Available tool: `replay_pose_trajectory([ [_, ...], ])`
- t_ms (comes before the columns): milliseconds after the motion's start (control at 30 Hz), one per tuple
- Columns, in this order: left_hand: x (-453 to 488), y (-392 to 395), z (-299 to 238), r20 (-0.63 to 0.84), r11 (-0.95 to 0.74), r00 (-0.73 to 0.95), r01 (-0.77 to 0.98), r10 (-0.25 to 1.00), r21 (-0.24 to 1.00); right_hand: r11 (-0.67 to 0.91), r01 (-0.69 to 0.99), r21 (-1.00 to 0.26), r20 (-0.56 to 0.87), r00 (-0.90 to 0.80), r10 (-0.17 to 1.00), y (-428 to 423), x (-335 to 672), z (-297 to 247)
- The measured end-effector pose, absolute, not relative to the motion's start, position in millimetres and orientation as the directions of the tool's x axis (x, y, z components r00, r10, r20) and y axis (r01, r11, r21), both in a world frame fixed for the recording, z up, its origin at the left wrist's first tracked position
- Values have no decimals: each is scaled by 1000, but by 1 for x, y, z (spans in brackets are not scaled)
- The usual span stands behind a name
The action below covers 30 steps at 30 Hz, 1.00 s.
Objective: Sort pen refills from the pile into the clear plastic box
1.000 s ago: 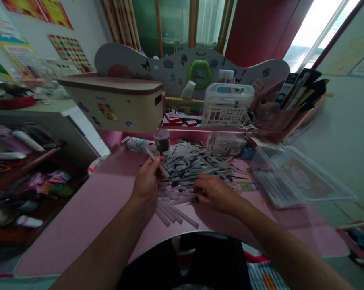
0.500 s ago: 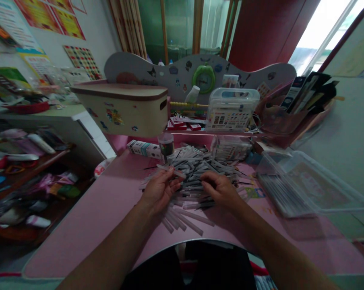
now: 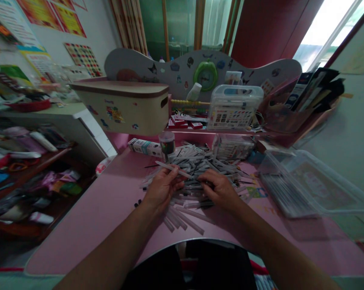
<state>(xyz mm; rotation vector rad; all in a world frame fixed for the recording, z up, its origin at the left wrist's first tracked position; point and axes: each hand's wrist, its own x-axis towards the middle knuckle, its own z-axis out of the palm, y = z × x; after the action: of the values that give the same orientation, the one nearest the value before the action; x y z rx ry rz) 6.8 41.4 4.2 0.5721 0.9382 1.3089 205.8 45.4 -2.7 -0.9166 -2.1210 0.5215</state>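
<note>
In the head view, the left hand (image 3: pixel 162 187) pinches one pale tube (image 3: pixel 163 164) above the bench (image 3: pixel 94 221), the right hand (image 3: pixel 221 188) has curled fingers whose hold I cannot tell, few loose tubes (image 3: pixel 190 224) lie bodyward of them, and the large heap (image 3: pixel 189 154) beyond both seems mostly left to handle.
</note>
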Motion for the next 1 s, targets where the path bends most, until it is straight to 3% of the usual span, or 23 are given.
replay_pose_trajectory([
  [100, 7, 41, 2, -211, 178, -3, -522, 977, 834, 630, 430, -647, 457, -442, 772, 45, 205, -3],
  [267, 6, 40, 0, -191, 202, 72, -466, 979, 861, 444, 392, -806, 328, -330, 885, 43, 203, -3],
  [400, 8, 37, 3, -250, 318, 208, -434, 946, 843, 426, 393, -815, 298, -346, 890, 41, 204, 3],
  [533, 8, 36, 6, -288, 359, 218, -481, 933, 799, 384, 388, -838, 256, -343, 904, 37, 211, 13],
  [633, 7, 37, 6, -301, 360, 199, -538, 933, 762, 247, 239, -939, 153, -352, 923, 36, 221, 18],
  [733, 5, 39, 3, -301, 349, 183, -591, 936, 727, 17, -27, -999, 27, -423, 906, 37, 230, 19],
  [867, 4, 40, 2, -292, 336, 178, -637, 940, 694, -208, -317, -925, -5, -539, 842, 40, 234, 19],
  [1000, 4, 38, 5, -282, 346, 206, -657, 937, 670, -322, -439, -839, 22, -618, 786, 40, 229, 14],
])
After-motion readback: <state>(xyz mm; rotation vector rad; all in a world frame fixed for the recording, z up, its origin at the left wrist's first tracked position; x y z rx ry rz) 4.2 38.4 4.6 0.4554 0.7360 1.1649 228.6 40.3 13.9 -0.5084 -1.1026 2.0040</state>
